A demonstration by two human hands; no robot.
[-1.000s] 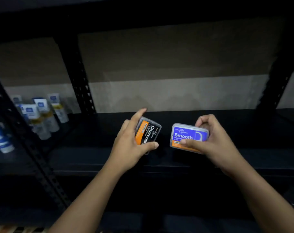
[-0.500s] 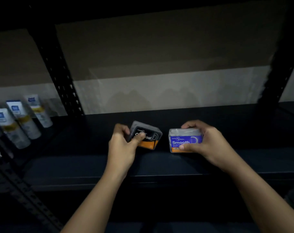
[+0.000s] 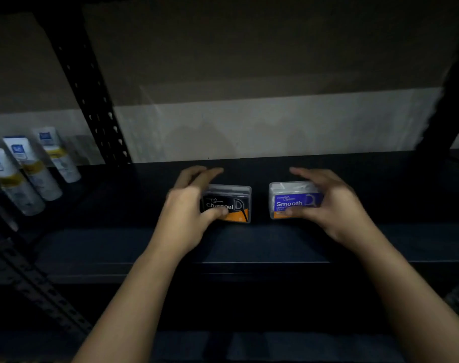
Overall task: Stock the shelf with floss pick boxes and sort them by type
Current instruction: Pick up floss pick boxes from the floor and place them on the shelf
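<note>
Shelf: dark metal board at chest height, dimly lit, pale wall behind.
Charcoal box: black and orange floss pick box standing on the shelf, label facing out.
Smooth box: blue and orange box standing just right of it, a narrow gap between.
Left hand: holds the Charcoal box, thumb on its front, fingers curved over the back.
Right hand: holds the Smooth box the same way.
Tubes: white tubes stand in the next bay to the left.
</note>
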